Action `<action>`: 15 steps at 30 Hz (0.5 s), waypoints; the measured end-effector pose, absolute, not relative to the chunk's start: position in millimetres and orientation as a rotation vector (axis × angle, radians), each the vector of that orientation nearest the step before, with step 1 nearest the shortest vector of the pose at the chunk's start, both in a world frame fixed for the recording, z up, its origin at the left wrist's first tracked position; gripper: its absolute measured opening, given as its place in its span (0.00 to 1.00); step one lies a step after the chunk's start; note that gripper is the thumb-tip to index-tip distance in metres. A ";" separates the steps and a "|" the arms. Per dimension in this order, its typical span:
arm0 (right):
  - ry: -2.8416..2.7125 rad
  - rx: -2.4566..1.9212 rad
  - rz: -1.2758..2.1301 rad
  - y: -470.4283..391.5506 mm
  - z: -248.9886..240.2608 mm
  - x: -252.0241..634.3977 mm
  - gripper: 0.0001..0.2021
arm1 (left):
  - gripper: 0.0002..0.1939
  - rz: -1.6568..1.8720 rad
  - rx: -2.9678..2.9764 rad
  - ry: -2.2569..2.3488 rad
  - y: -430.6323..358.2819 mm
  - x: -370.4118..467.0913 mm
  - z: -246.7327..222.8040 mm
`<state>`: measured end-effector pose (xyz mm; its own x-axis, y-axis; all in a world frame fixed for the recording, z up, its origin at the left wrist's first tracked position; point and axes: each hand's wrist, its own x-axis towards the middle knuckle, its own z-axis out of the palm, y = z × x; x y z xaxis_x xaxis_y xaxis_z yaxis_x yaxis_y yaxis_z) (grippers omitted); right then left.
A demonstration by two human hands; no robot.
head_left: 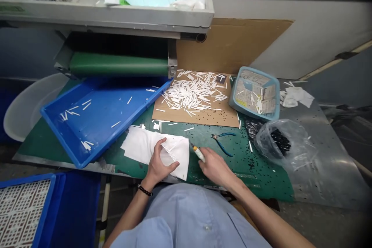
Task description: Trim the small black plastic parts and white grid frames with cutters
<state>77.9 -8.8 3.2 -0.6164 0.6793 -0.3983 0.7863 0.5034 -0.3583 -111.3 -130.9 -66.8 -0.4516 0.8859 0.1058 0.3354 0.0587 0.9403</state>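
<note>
Thumb and fingers of the left hand (158, 165) pinch a row of white sticks (169, 152) over a white cloth (141, 144). The right hand (215, 167) grips a pale-handled tool (199, 154).

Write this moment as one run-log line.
left hand: holds white sticks over cloth | right hand: holds pale-handled tool | pliers: on green mat | stick pile: on cardboard
</note>
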 end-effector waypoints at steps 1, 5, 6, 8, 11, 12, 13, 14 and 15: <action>2.542 1.192 -0.863 -16.4 7.3 73.8 0.16 | 0.45 1.377 1.213 1.822 -130.9 -112.9 -70.0; 2.522 1.023 -1.023 -37.2 14.8 53.2 0.22 | 0.47 1.357 1.227 1.811 -132.5 -116.5 -75.4; 2.502 1.011 -1.006 -38.9 14.7 48.7 0.22 | 0.47 1.344 1.233 1.817 -132.9 -116.7 -74.9; 2.454 0.987 -0.960 -38.8 13.7 42.2 0.22 | 0.47 1.318 1.240 1.837 -133.3 -116.7 -73.1; 2.394 0.955 -0.936 -34.7 12.3 37.6 0.20 | 0.48 1.294 1.255 1.860 -133.3 -116.3 -71.5; 2.380 0.951 -0.938 -33.4 12.2 36.5 0.19 | 0.48 1.291 1.262 1.865 -133.1 -116.2 -71.5; 2.366 0.952 -0.938 -32.4 12.3 35.2 0.18 | 0.48 1.288 1.268 1.868 -132.9 -116.2 -71.7; 2.354 0.954 -0.936 -31.7 12.7 33.8 0.18 | 0.48 1.287 1.274 1.870 -132.7 -116.2 -72.0; 2.346 0.953 -0.932 -31.3 13.2 32.0 0.18 | 0.49 1.286 1.279 1.872 -132.4 -116.3 -72.2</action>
<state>32.0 -31.3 13.2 -0.6658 0.4362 -0.6053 0.7326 0.5358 -0.4198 -116.3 -132.4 -72.2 -0.4122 0.9072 0.0837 0.4038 0.0996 0.9094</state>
